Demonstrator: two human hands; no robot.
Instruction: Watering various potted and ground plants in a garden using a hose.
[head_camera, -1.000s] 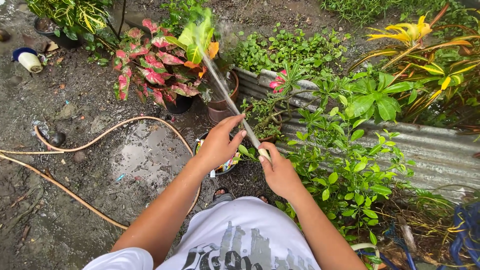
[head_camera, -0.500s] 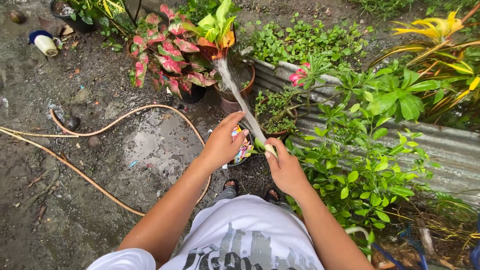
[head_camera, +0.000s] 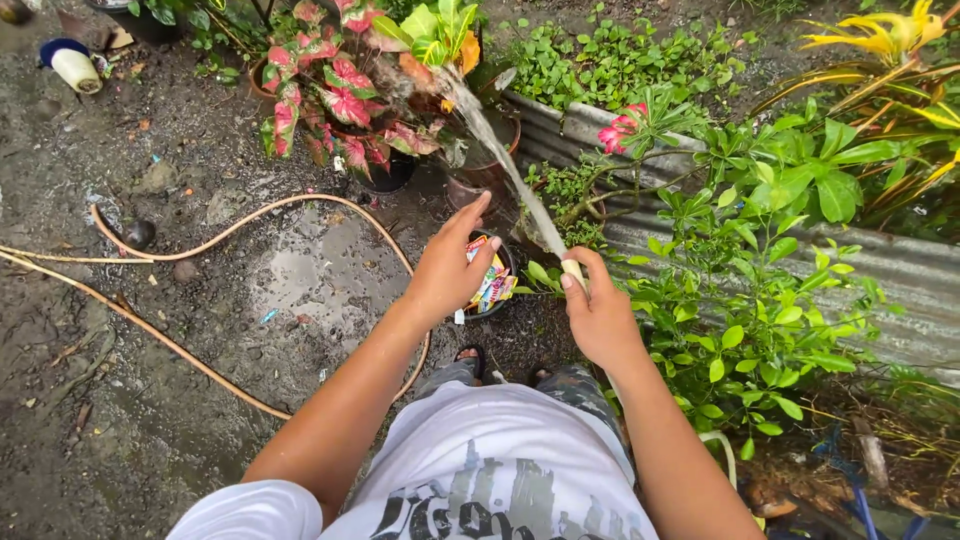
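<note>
Right hand (head_camera: 600, 318) is clenched around the hose end (head_camera: 572, 270), thumb pressed over the pale nozzle tip, and a thin jet of water (head_camera: 500, 150) shoots from it toward eleven o'clock. The spray lands among the pink-and-green leafed plant (head_camera: 330, 90) and the yellow-green croton (head_camera: 435, 30) in their dark pots at the top of the scene.

Left hand (head_camera: 450, 270) is open, fingers stretched and pointing to one o'clock, holding nothing; it hovers just beside the water stream, over a small dark pot (head_camera: 495, 290). That pot is lined with a crumpled wrapper (head_camera: 485, 280), a bright patchwork of red, yellow, blue and white, sitting just at three o'clock of the palm.

Moving outward: a brown clay pot (head_camera: 480, 185) stands at twelve o'clock of the left hand, under the jet. At two o'clock of the right hand, a plant with a pink flower (head_camera: 622, 130) leans over a grey corrugated metal sheet (head_camera: 880, 290) that runs off to the right. A leafy green shrub (head_camera: 740, 330) crowds in at three o'clock of the right hand.

On the wet dirt ground (head_camera: 150, 400), the tan hose (head_camera: 230, 225) loops from nine o'clock around behind the left forearm. Far up at ten o'clock lies a cream-coloured cylinder with a blue cap (head_camera: 72, 65).
</note>
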